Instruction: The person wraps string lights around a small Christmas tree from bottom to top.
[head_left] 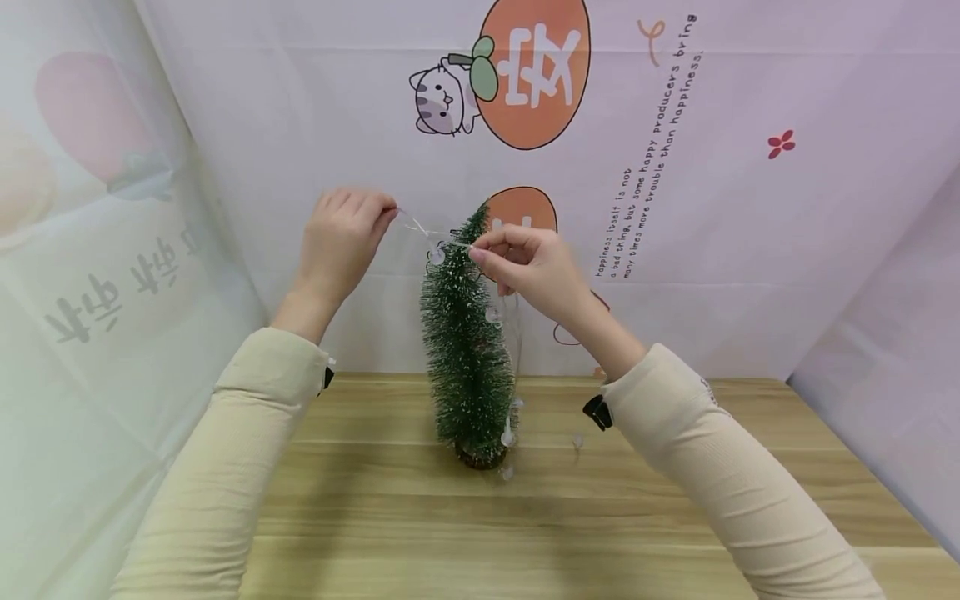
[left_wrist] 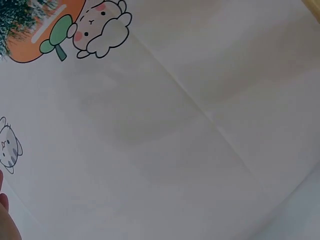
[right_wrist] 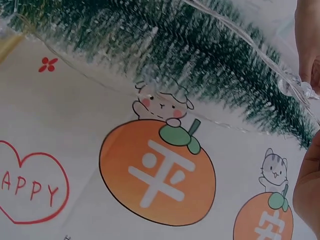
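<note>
A small green artificial Christmas tree (head_left: 468,350) with whitish tips stands upright on the wooden table. Left of its top, my left hand (head_left: 343,237) pinches the thin clear wire of a string light (head_left: 420,227). My right hand (head_left: 536,262) pinches the same strand just right of the tree's upper part. Clear bulbs hang along the wire, one bulb (head_left: 437,256) near the treetop and another bulb (head_left: 493,314) below my right hand. In the right wrist view the wire (right_wrist: 250,42) runs along the tree (right_wrist: 150,40). Only the edge of my left hand (right_wrist: 306,45) shows there.
Lower bulbs (head_left: 507,435) hang beside the tree's base, and one bulb (head_left: 577,442) lies further right on the wooden table (head_left: 420,533). A white cloth printed with cartoons (head_left: 360,125) hangs behind, with more cloth (head_left: 97,292) at the left side.
</note>
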